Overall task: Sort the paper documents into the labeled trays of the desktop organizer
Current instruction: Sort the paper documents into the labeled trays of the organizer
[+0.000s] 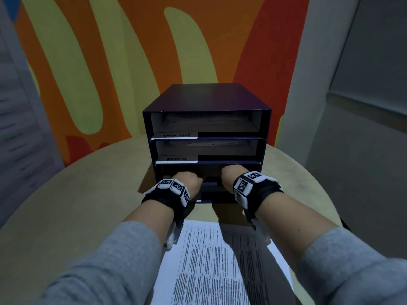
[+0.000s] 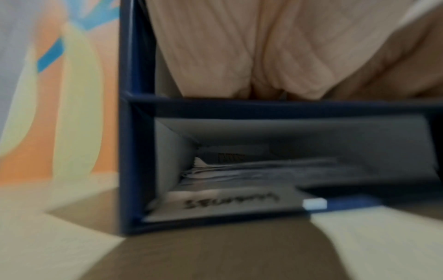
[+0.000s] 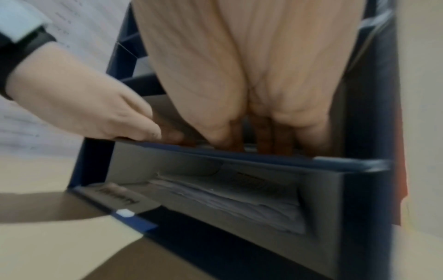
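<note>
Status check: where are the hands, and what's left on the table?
Left hand and right hand both reaching inside the organizer, third tray down; grip hidden. Bottom tray holds papers. One printed sheet waits on the table. Nothing blocking.

A round, pale tan table (image 1: pixel 66 205) carries a dark blue organizer (image 1: pixel 207 100) standing upright toward its far side and a printed sheet of paper (image 1: pixel 204 265) lying flat at the near edge, close in front of the organizer.
</note>
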Demonstrator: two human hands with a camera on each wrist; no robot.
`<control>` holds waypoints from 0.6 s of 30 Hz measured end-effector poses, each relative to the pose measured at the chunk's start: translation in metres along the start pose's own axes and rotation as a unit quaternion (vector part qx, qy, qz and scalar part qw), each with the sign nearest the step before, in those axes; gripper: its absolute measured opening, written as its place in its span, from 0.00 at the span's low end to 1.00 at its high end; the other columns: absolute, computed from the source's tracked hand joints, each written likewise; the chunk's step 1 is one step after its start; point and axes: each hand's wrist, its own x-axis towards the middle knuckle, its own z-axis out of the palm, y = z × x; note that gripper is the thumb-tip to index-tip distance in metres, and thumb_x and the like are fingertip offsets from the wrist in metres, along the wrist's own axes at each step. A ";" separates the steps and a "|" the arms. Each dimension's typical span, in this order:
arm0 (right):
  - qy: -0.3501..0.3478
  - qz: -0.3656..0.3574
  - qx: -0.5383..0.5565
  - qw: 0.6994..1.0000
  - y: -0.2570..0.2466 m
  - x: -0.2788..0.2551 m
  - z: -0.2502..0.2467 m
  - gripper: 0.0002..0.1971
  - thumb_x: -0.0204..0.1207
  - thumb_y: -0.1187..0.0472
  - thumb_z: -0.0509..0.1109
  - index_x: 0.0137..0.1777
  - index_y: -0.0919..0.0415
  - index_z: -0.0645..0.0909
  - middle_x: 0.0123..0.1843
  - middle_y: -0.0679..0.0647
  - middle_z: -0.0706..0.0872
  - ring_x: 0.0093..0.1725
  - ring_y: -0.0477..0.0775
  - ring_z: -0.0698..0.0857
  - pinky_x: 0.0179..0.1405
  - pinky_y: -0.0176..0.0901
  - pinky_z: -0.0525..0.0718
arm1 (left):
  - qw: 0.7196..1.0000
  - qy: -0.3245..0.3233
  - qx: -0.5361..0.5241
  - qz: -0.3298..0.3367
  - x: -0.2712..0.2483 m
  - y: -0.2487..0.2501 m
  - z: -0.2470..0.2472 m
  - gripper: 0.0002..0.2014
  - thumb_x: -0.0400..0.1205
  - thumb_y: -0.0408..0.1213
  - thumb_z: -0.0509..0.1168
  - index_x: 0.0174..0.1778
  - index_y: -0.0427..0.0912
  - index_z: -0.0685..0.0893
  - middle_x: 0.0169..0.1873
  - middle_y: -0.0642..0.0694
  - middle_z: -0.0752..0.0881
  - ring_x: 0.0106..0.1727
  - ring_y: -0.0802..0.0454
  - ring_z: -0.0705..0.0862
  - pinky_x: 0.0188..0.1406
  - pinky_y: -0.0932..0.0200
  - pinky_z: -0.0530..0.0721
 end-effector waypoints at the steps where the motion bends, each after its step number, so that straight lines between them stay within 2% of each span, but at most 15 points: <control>1: -0.003 -0.007 0.009 1.000 0.002 -0.006 -0.001 0.15 0.84 0.65 0.58 0.66 0.67 0.79 0.65 0.64 0.83 0.65 0.64 0.82 0.58 0.51 0.80 | 1.000 0.001 -0.021 -0.005 -0.003 0.000 0.002 0.21 0.90 0.35 0.48 0.79 0.36 0.67 0.59 0.32 0.81 0.60 0.36 0.81 0.51 0.47 0.77; 2: -0.005 -0.011 -0.012 1.000 0.005 -0.006 -0.001 0.14 0.84 0.66 0.58 0.65 0.68 0.80 0.64 0.64 0.83 0.64 0.64 0.82 0.57 0.51 0.80 | 0.999 0.013 -0.030 -0.005 -0.003 -0.001 0.004 0.21 0.91 0.40 0.47 0.77 0.38 0.70 0.60 0.33 0.81 0.61 0.36 0.80 0.56 0.45 0.77; 4: -0.022 -0.015 -0.016 1.000 0.006 -0.011 -0.002 0.13 0.84 0.66 0.59 0.62 0.68 0.81 0.61 0.64 0.85 0.60 0.63 0.84 0.55 0.50 0.82 | 1.000 0.020 -0.013 -0.014 -0.010 -0.003 0.007 0.24 0.91 0.49 0.43 0.67 0.38 0.78 0.59 0.36 0.83 0.61 0.37 0.80 0.64 0.44 0.75; 8: -0.004 -0.020 0.024 1.000 0.020 -0.028 0.001 0.13 0.83 0.64 0.61 0.62 0.66 0.82 0.59 0.63 0.86 0.58 0.64 0.85 0.55 0.48 0.85 | 0.999 0.051 0.001 -0.005 -0.024 -0.013 0.017 0.26 0.89 0.55 0.43 0.63 0.39 0.77 0.61 0.38 0.81 0.64 0.38 0.77 0.68 0.43 0.67; 10: 0.012 -0.028 0.039 0.999 0.026 -0.035 0.005 0.13 0.83 0.63 0.60 0.60 0.65 0.83 0.58 0.63 0.86 0.56 0.64 0.85 0.54 0.48 0.85 | 0.998 0.051 -0.023 0.000 -0.027 -0.021 0.021 0.25 0.90 0.53 0.44 0.65 0.38 0.75 0.63 0.37 0.79 0.66 0.37 0.76 0.71 0.43 0.66; 12: 0.018 -0.030 0.057 0.998 0.030 -0.045 0.006 0.13 0.84 0.60 0.60 0.59 0.64 0.83 0.57 0.62 0.87 0.55 0.64 0.85 0.53 0.48 0.85 | 0.997 0.038 -0.065 0.003 -0.038 -0.026 0.019 0.24 0.90 0.50 0.45 0.70 0.34 0.72 0.68 0.35 0.76 0.71 0.37 0.72 0.74 0.45 0.64; 14: 0.025 -0.034 0.075 0.996 0.034 -0.059 0.006 0.14 0.84 0.57 0.60 0.60 0.63 0.83 0.57 0.62 0.86 0.56 0.63 0.85 0.52 0.46 0.83 | 0.994 0.023 -0.104 0.010 -0.052 -0.030 0.017 0.27 0.91 0.47 0.45 0.81 0.31 0.60 0.79 0.34 0.65 0.81 0.39 0.62 0.79 0.50 0.59; 16: 0.032 -0.037 0.094 0.994 0.037 -0.072 0.006 0.15 0.84 0.57 0.61 0.65 0.62 0.81 0.61 0.61 0.85 0.59 0.63 0.84 0.52 0.44 0.80 | 0.991 0.019 -0.133 0.013 -0.066 -0.035 0.017 0.30 0.91 0.47 0.47 0.85 0.33 0.51 0.85 0.38 0.53 0.85 0.44 0.53 0.81 0.54 0.54; 18: 0.049 -0.037 0.128 0.990 0.040 -0.085 0.007 0.19 0.84 0.56 0.62 0.72 0.61 0.77 0.66 0.60 0.83 0.65 0.61 0.82 0.56 0.44 0.79 | 0.989 0.041 -0.140 0.020 -0.078 -0.041 0.022 0.31 0.89 0.49 0.53 0.85 0.38 0.56 0.85 0.44 0.54 0.84 0.47 0.59 0.80 0.56 0.60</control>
